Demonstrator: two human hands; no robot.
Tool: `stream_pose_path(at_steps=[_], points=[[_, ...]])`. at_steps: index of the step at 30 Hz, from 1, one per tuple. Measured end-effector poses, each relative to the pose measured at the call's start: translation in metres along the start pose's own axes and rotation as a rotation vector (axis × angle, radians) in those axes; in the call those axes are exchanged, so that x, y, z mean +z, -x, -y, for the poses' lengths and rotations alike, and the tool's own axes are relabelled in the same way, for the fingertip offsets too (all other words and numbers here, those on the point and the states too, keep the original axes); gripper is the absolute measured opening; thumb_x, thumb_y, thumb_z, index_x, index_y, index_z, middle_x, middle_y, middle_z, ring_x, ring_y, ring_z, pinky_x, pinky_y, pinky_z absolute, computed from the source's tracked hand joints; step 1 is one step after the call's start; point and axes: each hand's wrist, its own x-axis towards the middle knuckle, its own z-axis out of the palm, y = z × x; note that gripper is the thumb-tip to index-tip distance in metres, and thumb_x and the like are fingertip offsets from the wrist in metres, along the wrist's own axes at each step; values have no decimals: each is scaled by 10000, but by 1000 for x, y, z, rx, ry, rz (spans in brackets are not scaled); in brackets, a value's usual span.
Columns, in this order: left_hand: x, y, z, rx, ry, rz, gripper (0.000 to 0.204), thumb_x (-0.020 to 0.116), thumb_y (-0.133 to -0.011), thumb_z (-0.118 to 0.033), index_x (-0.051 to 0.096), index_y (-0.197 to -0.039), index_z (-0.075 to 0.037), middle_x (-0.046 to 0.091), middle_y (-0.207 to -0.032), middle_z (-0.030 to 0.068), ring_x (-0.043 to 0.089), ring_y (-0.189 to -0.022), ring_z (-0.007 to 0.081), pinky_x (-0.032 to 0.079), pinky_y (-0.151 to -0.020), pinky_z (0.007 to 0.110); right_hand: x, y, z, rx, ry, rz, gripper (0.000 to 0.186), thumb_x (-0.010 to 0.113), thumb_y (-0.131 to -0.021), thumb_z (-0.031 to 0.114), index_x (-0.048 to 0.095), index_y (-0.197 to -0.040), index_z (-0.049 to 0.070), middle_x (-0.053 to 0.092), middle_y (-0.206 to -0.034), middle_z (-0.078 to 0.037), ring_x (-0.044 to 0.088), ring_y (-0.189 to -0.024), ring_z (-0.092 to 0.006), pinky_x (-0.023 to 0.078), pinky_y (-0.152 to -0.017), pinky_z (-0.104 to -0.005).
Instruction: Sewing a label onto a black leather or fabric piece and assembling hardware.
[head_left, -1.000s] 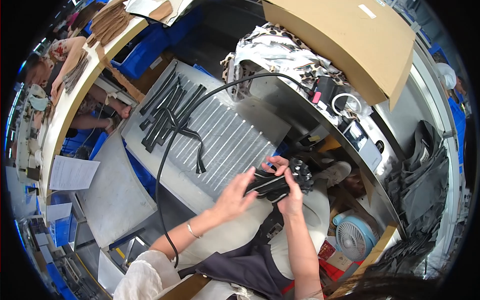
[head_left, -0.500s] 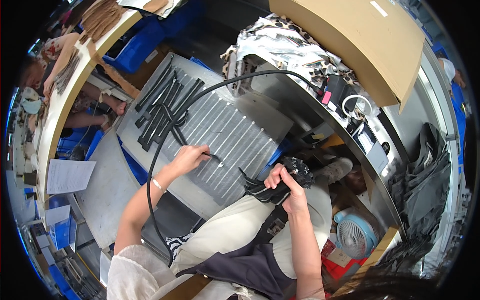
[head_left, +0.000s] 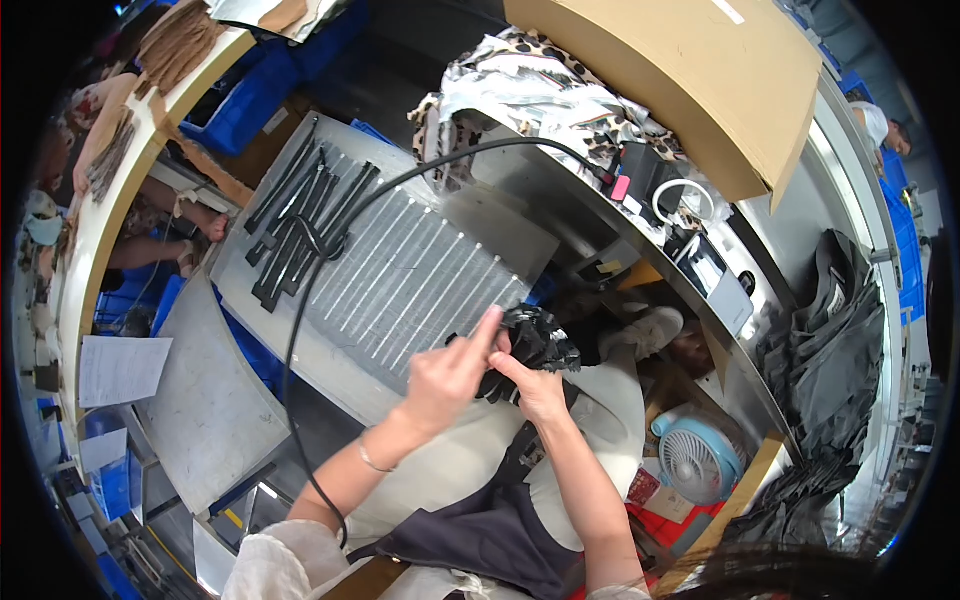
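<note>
A bundle of thin black strips (head_left: 545,340) is gripped in my right hand (head_left: 540,392), over my lap at the near right corner of a grey board. My left hand (head_left: 447,380) is against the bundle's left side, forefinger stretched along it and the other fingers curled. What lies between its fingertips is hidden. Rows of parallel white lines run across the board (head_left: 400,270). On its far left part lie several loose black strips (head_left: 290,235), some crossing one another.
A black cable (head_left: 296,370) arches over the board. A cardboard box (head_left: 680,80) and leopard-print material (head_left: 545,85) stand beyond. To the right are a blue fan (head_left: 695,455) and heaped black pieces (head_left: 835,340). Another person's arm (head_left: 105,130) shows at far left.
My left hand has left the board and moved right and nearer, to the bundle in my right hand. The whole view has shifted slightly.
</note>
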Motion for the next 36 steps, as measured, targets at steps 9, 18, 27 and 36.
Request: stream_pose_path(at_steps=[9, 18, 27, 36], points=[[29, 45, 14, -200, 142, 358, 795, 570, -689, 26, 205, -1395, -8, 539, -902, 141, 591, -643, 261, 500, -556, 352, -19, -1, 13, -193, -206, 85, 201, 575, -848, 214, 550, -873, 15, 555, -1080, -148, 535, -1016, -261, 384, -939, -387], [17, 25, 239, -415, -375, -20, 680, 704, -649, -31, 383, -1247, 3, 356, -1278, 230, 359, -1195, 384, 309, -1007, 454, -20, 1, 20, -113, -250, 345, 286, 543, -872, 325, 508, -771, 60, 387, -613, -3, 434, -597, -148, 416, -737, -374], [-9, 15, 200, -766, 665, 101, 162, 567, -859, -66, 605, -983, 33, 668, -842, 124, 637, -620, 168, 471, -568, 268, -15, -5, 14, 89, -273, 185, 166, 532, -886, 171, 556, -855, 10, 378, -623, 6, 399, -579, -118, 388, -649, -315], [-23, 16, 70, -795, 1417, 331, 335, 528, -884, -70, 459, -1196, 32, 638, -789, 172, 580, -485, 156, 504, -462, 276, -13, -3, -1, 128, -198, 158, 210, 637, -832, 158, 568, -925, -17, 513, -678, -26, 516, -670, -144, 444, -663, -294]])
